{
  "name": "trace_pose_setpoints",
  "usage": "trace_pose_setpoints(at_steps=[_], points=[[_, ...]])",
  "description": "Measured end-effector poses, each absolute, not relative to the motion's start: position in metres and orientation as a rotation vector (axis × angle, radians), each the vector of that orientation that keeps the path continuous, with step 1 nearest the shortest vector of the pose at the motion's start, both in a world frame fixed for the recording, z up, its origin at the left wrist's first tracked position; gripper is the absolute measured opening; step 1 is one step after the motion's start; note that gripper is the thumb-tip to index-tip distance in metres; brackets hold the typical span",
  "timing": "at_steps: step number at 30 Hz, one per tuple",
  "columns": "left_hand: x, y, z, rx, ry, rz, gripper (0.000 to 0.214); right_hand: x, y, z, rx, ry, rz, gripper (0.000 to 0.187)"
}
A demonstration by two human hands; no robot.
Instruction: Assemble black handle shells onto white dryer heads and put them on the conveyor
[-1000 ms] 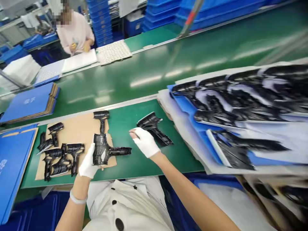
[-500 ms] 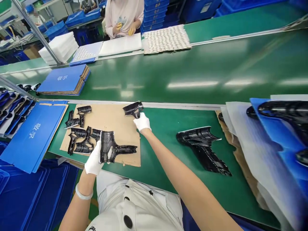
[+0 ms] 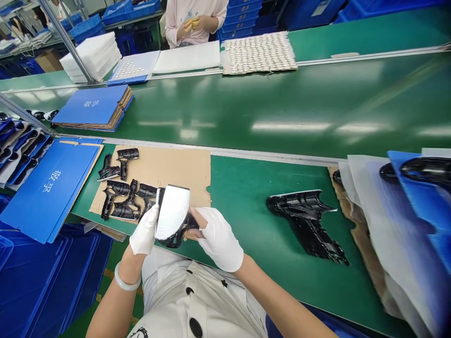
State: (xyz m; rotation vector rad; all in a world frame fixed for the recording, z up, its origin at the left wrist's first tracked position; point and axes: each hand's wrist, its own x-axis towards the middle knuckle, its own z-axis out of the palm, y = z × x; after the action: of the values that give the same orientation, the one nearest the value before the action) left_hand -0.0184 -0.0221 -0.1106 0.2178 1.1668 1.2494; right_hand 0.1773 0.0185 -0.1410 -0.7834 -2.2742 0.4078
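Note:
My left hand (image 3: pixel 145 230), in a white glove, grips a black plastic housing half at its left edge, above the front of the bench. My right hand (image 3: pixel 219 238), also gloved, is closed on the handle of a second gun-shaped housing half (image 3: pixel 172 213). Its glossy outer face reflects bright white and covers most of the left-hand piece. The two pieces are close together; whether they touch I cannot tell. Several similar black housing halves (image 3: pixel 127 206) lie on a cardboard sheet (image 3: pixel 176 166) just beyond. A larger black housing half (image 3: pixel 308 223) rests on the green bench at the right.
Blue folded boards (image 3: pixel 52 188) lie at the left, with blue bins (image 3: pixel 35 281) below. More black parts between sheets (image 3: pixel 377 211) stand at the right. Beyond runs a green conveyor (image 3: pixel 246 108) bearing a stack of blue boards (image 3: pixel 93 108). A person (image 3: pixel 195 21) works across it.
My right hand has come back toward me from the cardboard's far right corner, bringing its housing half in front of the left-hand one. The view has shifted slightly.

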Motion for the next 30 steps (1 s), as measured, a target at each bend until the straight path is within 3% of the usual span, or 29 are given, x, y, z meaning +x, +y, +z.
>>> trace_pose_setpoints(at_steps=[5, 9, 13, 18, 23, 27, 30], points=[[-0.011, -0.022, -0.092, 0.373, 1.143, 1.234, 0.037, 0.171, 0.022, -0.138, -0.791, -2.408, 0.532, 0.050], [-0.012, -0.024, -0.092, 0.425, 1.154, 1.222, 0.047, 0.169, 0.022, -0.147, -0.773, -2.407, 0.451, 0.056], [-0.013, -0.028, -0.098, 0.452, 1.162, 1.233, 0.063, 0.167, 0.021, -0.142, -0.756, -2.403, 0.375, 0.046], [-0.013, -0.031, -0.095, 0.534, 1.117, 1.244, 0.063, 0.165, 0.019, -0.131, -0.746, -2.387, 0.348, 0.035], [-0.008, -0.031, -0.088, 0.658, 1.127, 1.206, 0.066, 0.161, 0.018, -0.135, -0.775, -2.404, 0.291, 0.043], [-0.003, -0.031, -0.089, 0.610, 1.143, 1.219, 0.057, 0.153, 0.018, -0.140, -0.811, -2.194, 0.133, 0.049], [-0.002, -0.029, -0.088, 0.796, 1.161, 1.274, 0.055, 0.154, 0.013, -0.129, -0.858, -1.894, 0.669, 0.032]])
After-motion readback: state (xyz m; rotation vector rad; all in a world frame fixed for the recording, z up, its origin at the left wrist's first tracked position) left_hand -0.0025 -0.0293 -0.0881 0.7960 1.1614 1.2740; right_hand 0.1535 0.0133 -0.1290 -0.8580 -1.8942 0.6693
